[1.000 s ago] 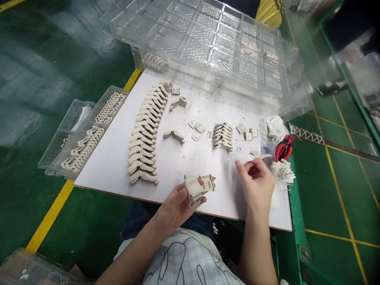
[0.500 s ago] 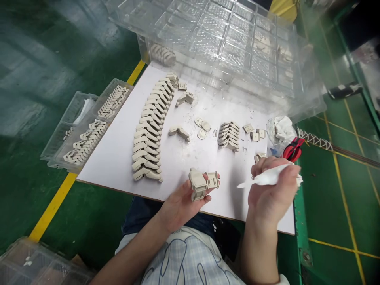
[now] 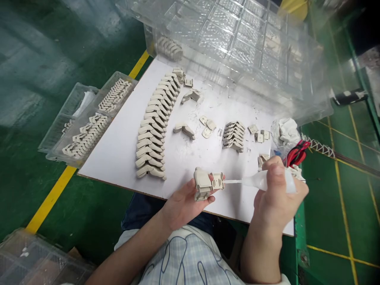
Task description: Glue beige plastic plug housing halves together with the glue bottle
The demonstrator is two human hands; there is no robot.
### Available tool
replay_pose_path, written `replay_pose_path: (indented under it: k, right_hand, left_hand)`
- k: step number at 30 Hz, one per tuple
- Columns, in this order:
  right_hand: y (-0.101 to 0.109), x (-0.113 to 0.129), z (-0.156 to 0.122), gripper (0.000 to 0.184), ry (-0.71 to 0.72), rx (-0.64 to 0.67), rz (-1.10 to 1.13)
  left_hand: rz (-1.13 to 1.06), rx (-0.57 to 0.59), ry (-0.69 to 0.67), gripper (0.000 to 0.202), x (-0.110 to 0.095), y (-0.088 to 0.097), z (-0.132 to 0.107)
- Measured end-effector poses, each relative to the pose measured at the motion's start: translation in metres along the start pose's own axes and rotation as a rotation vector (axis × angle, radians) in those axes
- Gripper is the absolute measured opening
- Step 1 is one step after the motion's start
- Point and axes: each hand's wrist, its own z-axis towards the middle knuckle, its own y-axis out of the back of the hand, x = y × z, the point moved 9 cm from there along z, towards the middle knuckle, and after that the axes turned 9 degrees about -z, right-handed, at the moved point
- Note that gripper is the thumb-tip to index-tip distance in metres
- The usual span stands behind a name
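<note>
My left hand holds a beige plastic part just above the front edge of the white board. A small translucent squeeze bottle with a long thin nozzle is gripped in my right hand. The nozzle tip touches the right end of the beige part. A long curved row of the same beige parts lies on the board to the left. A shorter stack and a few loose small pieces lie in the middle.
Clear compartment trays stand stacked at the board's far edge. Two clear trays of beige parts sit off the board's left side. Red-handled cutters and a crumpled white bag lie at the right. Green floor with yellow lines surrounds the board.
My right hand picked up the squeeze bottle from the right side and brought its nozzle to the part in my left hand. The view shifted slightly left.
</note>
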Motion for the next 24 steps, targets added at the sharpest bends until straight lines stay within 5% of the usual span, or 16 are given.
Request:
replay_pose_path:
  k: [15, 24]
  right_hand:
    - [-0.006, 0.002, -0.003, 0.052, -0.052, -0.024, -0.026]
    - [-0.012, 0.002, -0.004, 0.050, -0.054, 0.015, -0.010]
  left_hand:
    - [-0.013, -0.043, -0.024, 0.032, -0.001, 0.002, 0.000]
    - [-0.043, 0.068, 0.004, 0.028, 0.001, -0.004, 0.000]
